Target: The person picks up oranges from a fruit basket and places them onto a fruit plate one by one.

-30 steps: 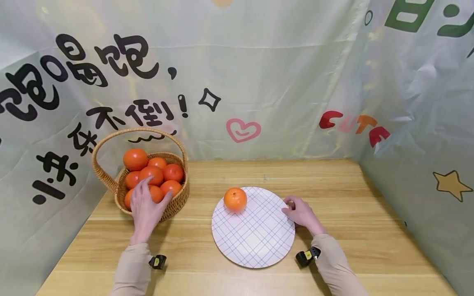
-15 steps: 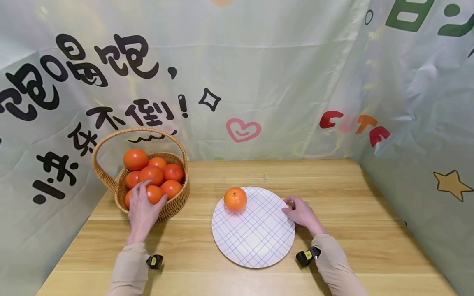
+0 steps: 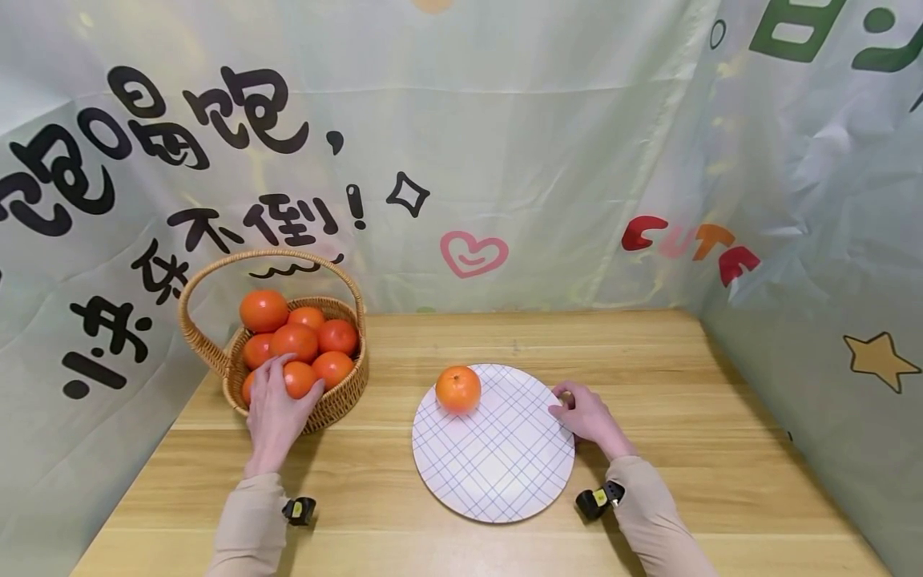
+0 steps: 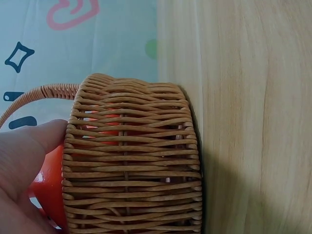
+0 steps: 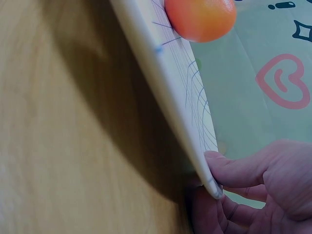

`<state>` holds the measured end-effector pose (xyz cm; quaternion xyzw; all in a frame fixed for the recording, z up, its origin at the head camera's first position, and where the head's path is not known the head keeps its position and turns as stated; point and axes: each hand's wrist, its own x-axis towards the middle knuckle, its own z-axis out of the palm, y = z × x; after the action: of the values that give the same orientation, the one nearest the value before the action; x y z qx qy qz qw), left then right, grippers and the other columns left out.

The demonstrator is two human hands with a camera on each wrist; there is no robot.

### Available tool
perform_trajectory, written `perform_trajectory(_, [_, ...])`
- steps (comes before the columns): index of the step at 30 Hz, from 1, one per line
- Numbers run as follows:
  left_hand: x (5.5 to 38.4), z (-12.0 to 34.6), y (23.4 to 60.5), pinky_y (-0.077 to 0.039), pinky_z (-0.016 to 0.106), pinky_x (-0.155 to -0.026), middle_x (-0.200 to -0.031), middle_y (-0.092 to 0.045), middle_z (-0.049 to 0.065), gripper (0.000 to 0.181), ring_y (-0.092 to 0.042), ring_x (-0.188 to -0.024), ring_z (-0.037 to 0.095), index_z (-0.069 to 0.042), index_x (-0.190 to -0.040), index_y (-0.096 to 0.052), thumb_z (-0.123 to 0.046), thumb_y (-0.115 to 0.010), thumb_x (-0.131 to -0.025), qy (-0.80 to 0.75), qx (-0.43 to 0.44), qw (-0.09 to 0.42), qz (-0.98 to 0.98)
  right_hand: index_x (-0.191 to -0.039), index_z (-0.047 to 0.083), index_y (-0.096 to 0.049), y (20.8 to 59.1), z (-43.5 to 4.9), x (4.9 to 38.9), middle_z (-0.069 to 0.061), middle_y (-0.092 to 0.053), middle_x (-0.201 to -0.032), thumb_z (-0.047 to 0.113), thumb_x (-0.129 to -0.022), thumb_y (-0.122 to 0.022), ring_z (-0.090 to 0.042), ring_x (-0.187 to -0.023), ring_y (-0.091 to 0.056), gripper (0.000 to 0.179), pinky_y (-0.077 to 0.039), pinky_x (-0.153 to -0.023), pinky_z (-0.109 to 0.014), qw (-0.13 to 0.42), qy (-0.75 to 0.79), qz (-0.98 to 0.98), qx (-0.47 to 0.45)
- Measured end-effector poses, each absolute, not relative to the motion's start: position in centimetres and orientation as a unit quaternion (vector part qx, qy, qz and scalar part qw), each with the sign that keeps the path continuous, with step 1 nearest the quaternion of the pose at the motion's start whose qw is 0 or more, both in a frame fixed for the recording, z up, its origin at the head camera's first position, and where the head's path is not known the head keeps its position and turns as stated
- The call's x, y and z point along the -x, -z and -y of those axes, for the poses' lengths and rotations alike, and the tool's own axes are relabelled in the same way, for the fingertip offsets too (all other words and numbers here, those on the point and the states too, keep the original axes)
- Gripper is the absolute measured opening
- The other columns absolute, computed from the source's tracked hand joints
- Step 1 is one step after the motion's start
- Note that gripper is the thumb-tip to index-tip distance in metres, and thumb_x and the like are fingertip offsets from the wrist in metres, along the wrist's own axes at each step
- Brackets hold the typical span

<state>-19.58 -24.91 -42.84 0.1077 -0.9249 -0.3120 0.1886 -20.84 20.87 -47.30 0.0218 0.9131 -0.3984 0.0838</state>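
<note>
Gripping orange fruit (image 3: 299, 380) in basket (image 3: 346, 403) w/ curled L hand (image 3: 272, 417); crowded just beyond by other fruits (image 3: 294, 342), w/ handle (image 3: 270, 254) past those. Pinching plate (image 3: 497, 465) w/ R hand (image 3: 590, 414), w/ lone fruit (image 3: 457, 389) aboard, btwn hands.

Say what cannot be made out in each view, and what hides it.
Head view: anything at the bottom of the basket, hidden by the upper fruits.
Head view: underside of the gripped fruit, hidden by the left hand and basket.
Left wrist view: the rest of the handle, cut off by the left edge.
Right wrist view: far end of the plate, cut off by the top edge.
</note>
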Motion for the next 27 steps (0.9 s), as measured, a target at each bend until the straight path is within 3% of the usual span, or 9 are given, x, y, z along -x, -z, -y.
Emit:
perform_trajectory(13, [19.24, 24.74, 43.21, -0.036, 0.066, -0.101, -0.145, -0.041, 0.024, 0.055, -0.037, -0.132, 0.047, -0.007, -0.135, -0.050, -0.024, -0.074, -0.089, 0.331, -0.075, 0.218, 0.915, -0.123, -0.001, -0.058, 47.45, -20.93, 21.00, -0.013, -0.056, -0.089, 0.013, -0.096, -0.062, -0.021, -0.074, -0.054, 0.031, -0.047, -0.057, -0.030, 0.085, 0.396, -0.914, -0.022])
perform_trajectory(27, [19.19, 23.99, 42.90, -0.033, 0.062, -0.105, -0.142, -0.041, 0.025, 0.071, -0.040, -0.129, 0.047, -0.007, -0.141, -0.048, -0.023, -0.082, -0.081, 0.349, -0.073, 0.284, 0.890, -0.122, -0.003, -0.059, 47.46, -20.97, 20.87, -0.009, -0.053, -0.083, 0.010, -0.096, -0.062, -0.019, -0.069, -0.053, 0.029, -0.047, -0.054, -0.030, 0.084, 0.410, -0.908, -0.019])
